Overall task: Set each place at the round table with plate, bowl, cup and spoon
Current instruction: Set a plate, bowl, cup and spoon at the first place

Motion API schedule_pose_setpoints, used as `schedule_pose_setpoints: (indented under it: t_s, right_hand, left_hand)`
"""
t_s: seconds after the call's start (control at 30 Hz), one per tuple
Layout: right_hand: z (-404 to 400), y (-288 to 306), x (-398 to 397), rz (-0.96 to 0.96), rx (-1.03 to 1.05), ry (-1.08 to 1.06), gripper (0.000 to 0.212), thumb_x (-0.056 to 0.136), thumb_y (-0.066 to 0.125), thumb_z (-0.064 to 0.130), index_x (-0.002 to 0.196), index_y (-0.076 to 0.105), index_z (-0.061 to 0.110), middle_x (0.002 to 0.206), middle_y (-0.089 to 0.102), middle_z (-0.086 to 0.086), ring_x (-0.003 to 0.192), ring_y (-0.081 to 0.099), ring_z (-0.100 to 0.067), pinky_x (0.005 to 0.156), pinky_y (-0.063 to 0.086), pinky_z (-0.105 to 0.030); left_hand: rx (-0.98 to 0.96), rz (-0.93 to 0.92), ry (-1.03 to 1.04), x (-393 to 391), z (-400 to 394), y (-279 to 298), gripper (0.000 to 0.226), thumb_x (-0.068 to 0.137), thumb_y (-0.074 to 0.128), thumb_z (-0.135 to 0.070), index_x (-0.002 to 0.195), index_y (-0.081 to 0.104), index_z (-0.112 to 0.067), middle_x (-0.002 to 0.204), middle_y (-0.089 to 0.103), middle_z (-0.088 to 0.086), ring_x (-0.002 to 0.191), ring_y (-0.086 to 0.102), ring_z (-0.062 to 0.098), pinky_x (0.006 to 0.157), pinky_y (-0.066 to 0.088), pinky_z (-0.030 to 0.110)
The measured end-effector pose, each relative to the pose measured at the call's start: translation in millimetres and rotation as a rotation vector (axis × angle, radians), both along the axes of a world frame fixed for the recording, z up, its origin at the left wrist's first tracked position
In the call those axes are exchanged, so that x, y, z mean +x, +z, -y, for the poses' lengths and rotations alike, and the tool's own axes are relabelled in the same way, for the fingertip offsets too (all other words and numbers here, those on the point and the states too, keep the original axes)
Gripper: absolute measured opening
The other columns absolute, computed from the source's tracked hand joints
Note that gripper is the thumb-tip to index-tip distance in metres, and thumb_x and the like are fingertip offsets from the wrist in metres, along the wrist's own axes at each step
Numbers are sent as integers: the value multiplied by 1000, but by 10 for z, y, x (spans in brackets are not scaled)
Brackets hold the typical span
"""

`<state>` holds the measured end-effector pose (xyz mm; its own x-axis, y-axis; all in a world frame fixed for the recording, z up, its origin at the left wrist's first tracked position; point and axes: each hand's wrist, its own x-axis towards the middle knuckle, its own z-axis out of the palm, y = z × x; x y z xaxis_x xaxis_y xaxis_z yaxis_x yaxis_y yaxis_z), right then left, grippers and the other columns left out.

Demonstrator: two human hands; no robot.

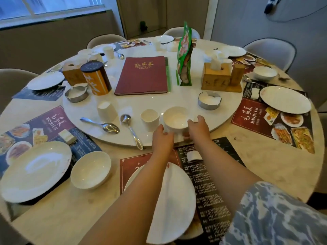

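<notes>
Two bare forearms are reaching out from 6 o'clock, crossing over a white plate [174, 200] that is lying on the nearest placemat [210, 174]; a folded white napkin [194, 155] is sitting on that mat just past the plate. Further out, both hands are closing on a white bowl [175, 119] standing at the near edge of the white turntable [177, 101]. The left hand [162, 138] is cupping the bowl's left side low down with curled fingers, and the right hand [199, 127] is gripping its right side, thumb at the rim. Whether the bowl is lifted or resting on the turntable cannot be told.

Just left of the bowl, a small white cup [150, 119] is standing upright, nearly touching it. At 9 o'clock from the cup, a spoon [131, 130] is lying with its handle pointing towards the near edge, then a second spoon [104, 125], and a taller cup [107, 111] is standing behind them.

At 8 o'clock on the outer table, a large plate [35, 171] and a second bowl [90, 169] are sitting side by side on another mat.

Towards the centre, a dark red menu [142, 75] is lying flat, with an orange canister [96, 77] at its left and a green packet [184, 55] standing at its right. Beyond that, a wooden tissue box [216, 77] is standing at 2 o'clock. More plates and cups are ringing the far rim.
</notes>
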<state>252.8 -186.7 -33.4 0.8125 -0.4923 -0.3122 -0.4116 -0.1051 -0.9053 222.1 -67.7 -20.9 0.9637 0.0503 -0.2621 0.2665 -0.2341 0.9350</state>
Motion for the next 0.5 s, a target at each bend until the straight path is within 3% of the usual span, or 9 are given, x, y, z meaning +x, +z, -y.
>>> schedule_pose_setpoints:
  t_s: [0.07, 0.17, 0.23, 0.3, 0.4, 0.5]
  right_hand:
    - [5, -31, 51, 6, 137, 8, 51, 97, 43, 15, 146, 31, 20, 124, 59, -16, 73, 73, -32, 60, 61, -38]
    - [2, -52, 47, 44, 185, -28, 45, 94, 44, 6, 139, 41, 15, 120, 60, -16, 67, 73, -32, 51, 58, -31]
    - [5, -44, -36, 79, 168, -78, 45, 93, 47, 8, 137, 44, 16, 120, 60, -11, 71, 73, -32, 54, 59, -31]
    - [27, -40, -195, 112, 125, -115, 44, 91, 50, 13, 134, 47, 19, 122, 60, -8, 85, 71, -30, 67, 61, -37]
    - [105, 10, -617, 123, 72, -173, 41, 92, 52, 16, 133, 51, 21, 124, 56, -2, 105, 58, -19, 75, 58, -33]
    - [196, 50, -1114, 94, 75, -188, 42, 93, 53, 17, 135, 52, 22, 125, 57, -1, 104, 61, -21, 73, 59, -35]
  left_hand:
    - [-26, -3, -8, 82, 14, -60, 38, 92, 47, -17, 128, 55, -22, 121, 62, -2, 110, 56, 18, 89, 49, 31]
    - [-78, -21, 43, 116, 5, -111, 46, 88, 51, -21, 134, 54, -23, 128, 62, 0, 116, 58, 19, 101, 47, 43]
    - [-114, -24, 78, 61, 4, -83, 41, 90, 54, -16, 131, 54, -19, 118, 64, 0, 109, 62, 18, 100, 49, 42]
    - [-129, -5, 84, -22, 1, -49, 42, 92, 53, -15, 133, 49, -21, 111, 63, -2, 105, 63, 17, 98, 50, 43]
    - [-109, 46, 83, -226, 18, -38, 45, 91, 56, -25, 136, 48, -26, 125, 57, -4, 114, 59, 20, 99, 49, 46]
    - [-99, 53, 72, -556, 63, -31, 46, 90, 60, -27, 136, 52, -27, 128, 60, -4, 111, 63, 18, 100, 50, 44]
